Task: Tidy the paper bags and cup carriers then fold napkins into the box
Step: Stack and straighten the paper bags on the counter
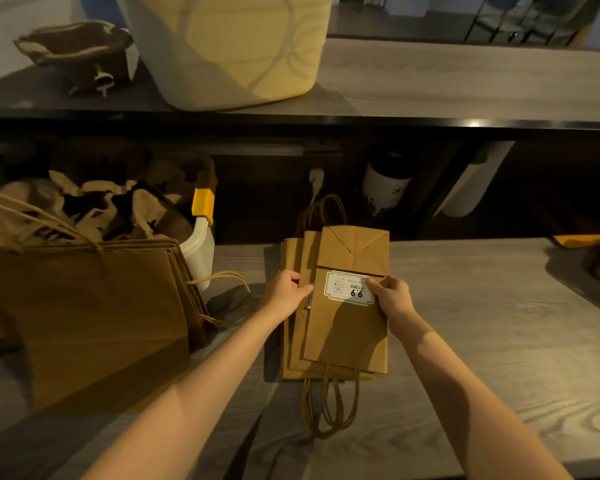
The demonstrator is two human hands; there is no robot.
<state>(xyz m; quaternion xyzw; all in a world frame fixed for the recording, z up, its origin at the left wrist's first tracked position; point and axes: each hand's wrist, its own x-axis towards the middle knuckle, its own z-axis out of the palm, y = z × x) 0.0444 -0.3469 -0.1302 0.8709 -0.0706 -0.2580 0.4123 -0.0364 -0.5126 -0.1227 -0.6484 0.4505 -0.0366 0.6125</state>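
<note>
Brown paper bag with a white sticker lies topmost on a small stack on the wooden counter. Left hand pinches its left edge; right hand grips its right edge. Larger bags lean at left.

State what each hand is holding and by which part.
Both hold the top paper bag of the small stack: left hand pinches its left edge, right hand grips its right edge beside the white label.

Dim warm light, deep shadow under the shelf, soft focus, wide-angle bending at the edges
</note>
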